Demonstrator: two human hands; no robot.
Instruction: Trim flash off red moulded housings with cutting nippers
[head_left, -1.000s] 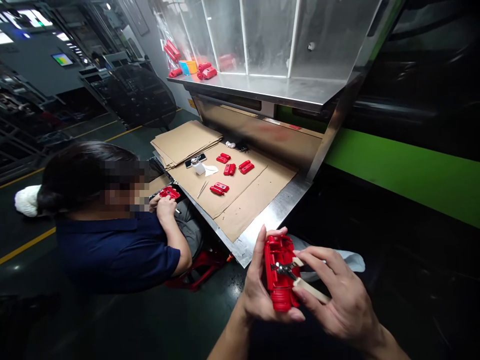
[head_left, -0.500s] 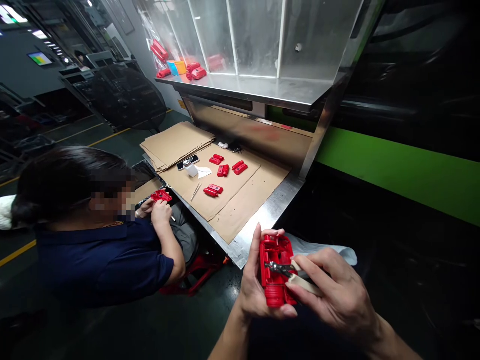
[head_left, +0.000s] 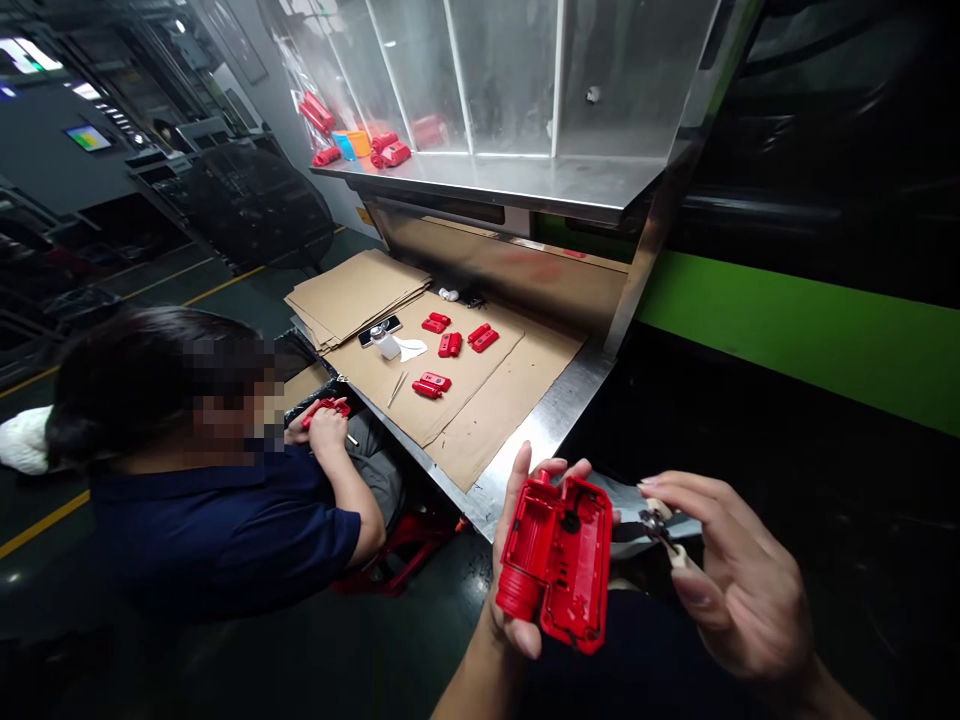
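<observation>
My left hand cradles a red plastic housing, its hollow inside turned up towards me. The housing has a ribbed round end at the lower left and a dark line along its rim. To the right of it, my right hand grips a small pair of nippers with pale handles, thumb and fingers on either side. The nippers' jaws are apart from the housing. Behind both hands lies a light grey cloth, partly hidden.
Several red housings, tweezers, a white bottle and a phone lie on the cardboard-covered bench. A co-worker sits at left, handling a red part. A metal shelf overhangs the bench.
The nippers have come out of the housing and moved right with my right hand. My left hand has turned the housing so more of its inside faces me.
</observation>
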